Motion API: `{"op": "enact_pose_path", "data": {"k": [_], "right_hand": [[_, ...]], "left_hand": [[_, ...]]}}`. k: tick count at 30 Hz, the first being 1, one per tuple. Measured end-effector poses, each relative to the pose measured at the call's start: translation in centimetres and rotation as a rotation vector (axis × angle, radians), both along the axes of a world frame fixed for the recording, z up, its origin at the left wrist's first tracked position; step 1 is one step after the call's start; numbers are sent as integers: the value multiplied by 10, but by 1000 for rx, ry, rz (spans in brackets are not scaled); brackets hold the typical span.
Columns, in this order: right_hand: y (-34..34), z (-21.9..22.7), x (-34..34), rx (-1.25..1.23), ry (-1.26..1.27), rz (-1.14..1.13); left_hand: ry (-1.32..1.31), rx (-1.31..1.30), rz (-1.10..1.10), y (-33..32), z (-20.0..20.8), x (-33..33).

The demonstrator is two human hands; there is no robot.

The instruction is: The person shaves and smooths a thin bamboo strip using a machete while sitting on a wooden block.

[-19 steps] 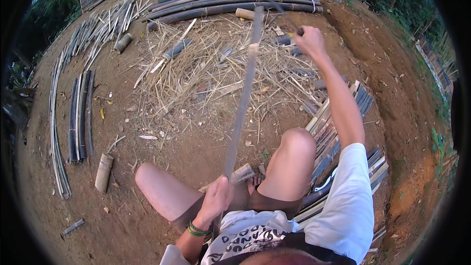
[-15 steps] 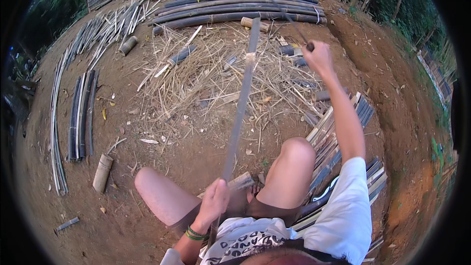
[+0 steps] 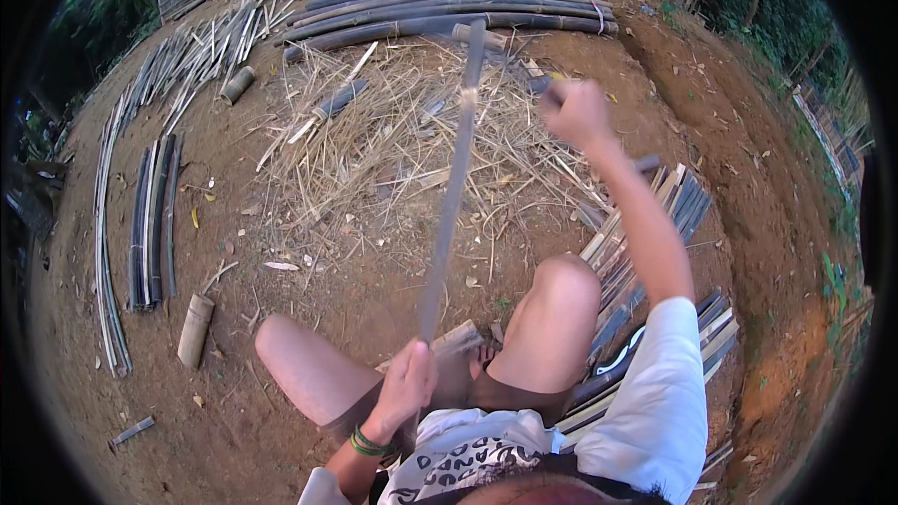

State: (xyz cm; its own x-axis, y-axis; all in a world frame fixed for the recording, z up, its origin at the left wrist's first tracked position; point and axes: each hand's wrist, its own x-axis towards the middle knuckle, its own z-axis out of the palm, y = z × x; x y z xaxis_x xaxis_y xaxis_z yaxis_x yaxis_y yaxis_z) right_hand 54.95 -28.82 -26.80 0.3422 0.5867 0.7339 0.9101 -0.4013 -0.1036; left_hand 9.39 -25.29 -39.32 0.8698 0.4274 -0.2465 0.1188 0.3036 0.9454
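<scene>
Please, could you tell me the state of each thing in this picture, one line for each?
Left hand: closed around the bamboo strip
Bamboo strip: held, pointing away from the person
Right hand: raised, motion-blurred, closed around a dark handle
Shavings: scattered over the ground
Bamboo poles: lying side by side
Pale bamboo section, lower left: lying on soil

Before you, the brown dirt ground (image 3: 374, 282) is carrying scattered pale shavings (image 3: 365, 168); beyond, long bamboo poles (image 3: 440, 5) are lying side by side. Leftward, dark strips (image 3: 152, 224) and a short bamboo piece (image 3: 195, 330) are resting on it.
</scene>
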Motion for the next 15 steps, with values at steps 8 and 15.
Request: {"op": "enact_pose_path", "data": {"k": [8, 15], "right_hand": [[-27, -10, -49, -95, 265, 112], [-19, -51, -144, -353, -79, 486]], "left_hand": [[-4, 118, 96, 17, -9, 7], [6, 243, 120, 23, 10, 20]]}}
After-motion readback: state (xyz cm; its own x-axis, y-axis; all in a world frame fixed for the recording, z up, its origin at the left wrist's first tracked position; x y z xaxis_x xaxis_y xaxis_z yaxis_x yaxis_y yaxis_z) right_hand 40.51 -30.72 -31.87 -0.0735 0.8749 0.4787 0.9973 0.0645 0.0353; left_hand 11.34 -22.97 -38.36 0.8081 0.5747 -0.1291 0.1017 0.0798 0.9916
